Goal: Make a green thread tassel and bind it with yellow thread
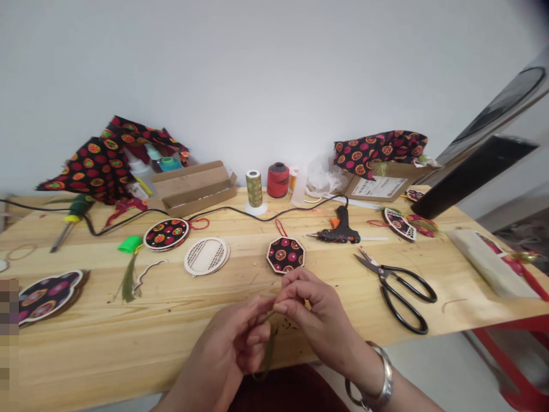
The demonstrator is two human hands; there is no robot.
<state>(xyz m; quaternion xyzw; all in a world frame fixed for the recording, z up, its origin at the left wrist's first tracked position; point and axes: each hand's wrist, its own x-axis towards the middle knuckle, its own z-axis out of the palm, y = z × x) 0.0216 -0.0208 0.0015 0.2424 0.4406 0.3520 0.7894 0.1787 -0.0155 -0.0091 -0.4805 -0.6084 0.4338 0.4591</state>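
Near the table's front edge, my left hand and my right hand meet at their fingertips. Both are closed on some thin green thread, part of which dangles below the fingers. Much of it is hidden behind the left fingers. Just beyond my hands lies an octagonal ornament with dark patterned fabric and a red loop. Black-handled scissors rest with blades parted to the right of my right hand. A round pale wooden frame lies to the left.
A hot glue gun lies behind the scissors. Green thread and red thread spools stand near the wall. At left are a round fabric ornament, a green tassel and a screwdriver. A black cable crosses the table.
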